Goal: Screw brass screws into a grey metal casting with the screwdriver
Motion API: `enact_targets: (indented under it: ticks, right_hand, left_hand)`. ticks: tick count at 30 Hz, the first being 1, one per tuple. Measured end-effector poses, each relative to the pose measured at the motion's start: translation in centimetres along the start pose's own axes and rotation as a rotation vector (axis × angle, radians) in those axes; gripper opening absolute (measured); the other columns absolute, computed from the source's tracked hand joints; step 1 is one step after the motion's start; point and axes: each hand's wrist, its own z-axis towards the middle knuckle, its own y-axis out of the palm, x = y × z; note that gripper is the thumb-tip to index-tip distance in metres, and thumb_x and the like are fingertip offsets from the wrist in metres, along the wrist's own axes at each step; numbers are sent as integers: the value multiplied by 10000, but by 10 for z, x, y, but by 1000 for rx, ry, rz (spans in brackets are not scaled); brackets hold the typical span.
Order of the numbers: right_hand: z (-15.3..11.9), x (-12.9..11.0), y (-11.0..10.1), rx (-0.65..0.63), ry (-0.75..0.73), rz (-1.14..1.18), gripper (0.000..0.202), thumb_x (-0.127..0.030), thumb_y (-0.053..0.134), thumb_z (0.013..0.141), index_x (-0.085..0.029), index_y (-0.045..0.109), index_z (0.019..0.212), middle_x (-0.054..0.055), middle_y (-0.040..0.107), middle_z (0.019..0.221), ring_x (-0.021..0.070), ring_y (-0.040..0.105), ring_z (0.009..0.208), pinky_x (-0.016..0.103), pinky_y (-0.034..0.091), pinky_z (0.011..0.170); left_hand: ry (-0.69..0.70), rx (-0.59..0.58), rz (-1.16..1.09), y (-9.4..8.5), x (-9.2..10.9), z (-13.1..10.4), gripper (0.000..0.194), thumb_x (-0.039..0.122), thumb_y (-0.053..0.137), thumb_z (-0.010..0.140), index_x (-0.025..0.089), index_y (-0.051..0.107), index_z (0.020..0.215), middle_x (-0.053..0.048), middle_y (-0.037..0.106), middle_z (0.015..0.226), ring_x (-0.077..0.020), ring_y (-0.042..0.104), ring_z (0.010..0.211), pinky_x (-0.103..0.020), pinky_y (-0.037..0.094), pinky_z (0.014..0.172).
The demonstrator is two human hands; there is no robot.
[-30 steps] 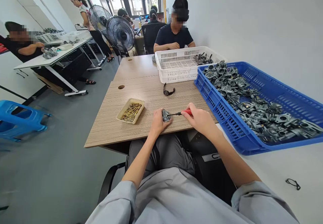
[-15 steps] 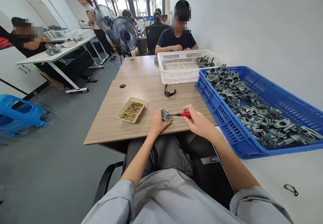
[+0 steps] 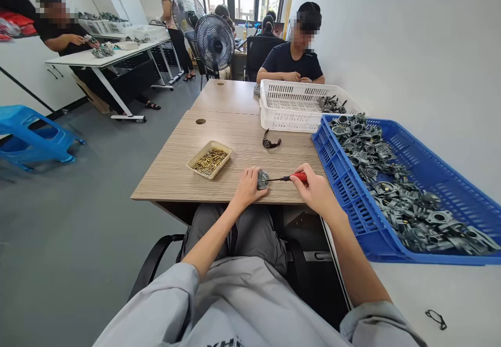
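Note:
My left hand [image 3: 247,187] grips a small grey metal part [image 3: 262,179] against the wooden table [image 3: 235,148] near its front edge. My right hand [image 3: 315,191] holds a red-handled screwdriver [image 3: 297,177], its thin shaft lying level and its tip at the part's right side. A shallow beige tray of brass screws [image 3: 210,159] sits a little left of my left hand.
A blue crate [image 3: 395,175] with several grey metal parts lies to the right. Behind it stands a white crate [image 3: 301,106], with a seated person [image 3: 294,60] beyond. A dark curved piece [image 3: 271,142] lies mid-table. Fans [image 3: 214,43], other workers and a blue stool [image 3: 33,135] are at left.
The view has swung to the left and tilted. Both hands stay on the part and the screwdriver in the same pose.

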Motion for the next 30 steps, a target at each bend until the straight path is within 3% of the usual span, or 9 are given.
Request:
enact_targets:
  ticks: [7, 11, 15, 19, 25, 30]
  right_hand:
    - [7, 12, 17, -49, -29, 79, 222, -506, 583, 1126, -284, 595, 1125, 27, 755, 817, 268, 694, 696, 342, 475, 723]
    - [14, 25, 35, -42, -20, 194, 235, -516, 570, 1106, -282, 580, 1109, 20, 758, 829, 247, 683, 693, 349, 496, 750]
    - [19, 40, 48, -34, 32, 285, 312, -595, 602, 1084, -285, 581, 1113, -3, 735, 785, 237, 673, 669, 349, 523, 734]
    - [22, 49, 54, -18, 85, 371, 413, -689, 627, 1049, -282, 585, 1108, 5, 732, 778, 240, 691, 659, 360, 552, 718]
    - [26, 66, 48, 58, 145, 439, 481, -749, 685, 1017, -278, 607, 1075, 4, 731, 755, 226, 688, 631, 360, 572, 699]
    - [32, 95, 62, 136, 266, 687, 634, -878, 759, 919, -270, 594, 989, 14, 710, 704, 193, 641, 571, 327, 567, 593]
  left_hand:
    - [3, -37, -43, -12, 3, -7, 1000, 304, 825, 892, 207, 370, 1777, -220, 548, 1651, -444, 527, 1547, -628, 418, 1367]
    - [-19, -72, -98, -16, -7, -5, 862, 245, 779, 923, 223, 460, 1724, -197, 581, 1566, -391, 590, 1507, -564, 493, 1338]
    - [-43, -115, -142, -18, -14, 1, 675, 298, 788, 963, 233, 572, 1599, -174, 625, 1488, -358, 692, 1384, -517, 585, 1239]
    - [-56, -118, -172, -17, -17, 10, 556, 290, 801, 932, 245, 635, 1461, -146, 697, 1409, -347, 713, 1352, -520, 587, 1225]
    - [-29, -261, -212, -24, -28, 19, 675, 253, 879, 785, 253, 662, 1424, -127, 767, 1381, -367, 723, 1339, -540, 598, 1203]
    - [-104, -259, -280, -28, -35, 25, 525, 397, 948, 815, 251, 730, 1269, -102, 806, 1226, -323, 768, 1125, -485, 655, 1045]
